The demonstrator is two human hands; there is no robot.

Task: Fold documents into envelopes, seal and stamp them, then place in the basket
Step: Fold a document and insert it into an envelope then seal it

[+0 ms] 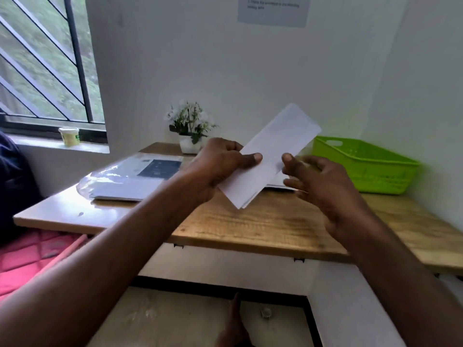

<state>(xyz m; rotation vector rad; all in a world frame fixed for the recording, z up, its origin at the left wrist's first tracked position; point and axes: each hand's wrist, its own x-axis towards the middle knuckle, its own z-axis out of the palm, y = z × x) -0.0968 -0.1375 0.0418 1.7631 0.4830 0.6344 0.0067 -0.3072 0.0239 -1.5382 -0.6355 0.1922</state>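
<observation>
My left hand (pixel 223 161) grips a folded white document (pixel 275 149) above the wooden table (pixel 263 221), thumb on top, the paper slanting up to the right. Just right of the paper, my right hand (pixel 315 181) is blurred, its fingers spread and loosely bent, the thumb tip close to the paper's edge. I cannot tell whether it touches the paper. A green plastic basket (pixel 363 166) stands at the table's back right. More white paper (pixel 280 182) lies on the table under the folded document.
A clear plastic sleeve with papers and a dark printed sheet (pixel 132 176) lies at the table's left. A small potted plant (pixel 190 128) stands against the back wall. A cup (pixel 69 136) sits on the window sill. A person in dark clothing (pixel 15 176) is at the far left.
</observation>
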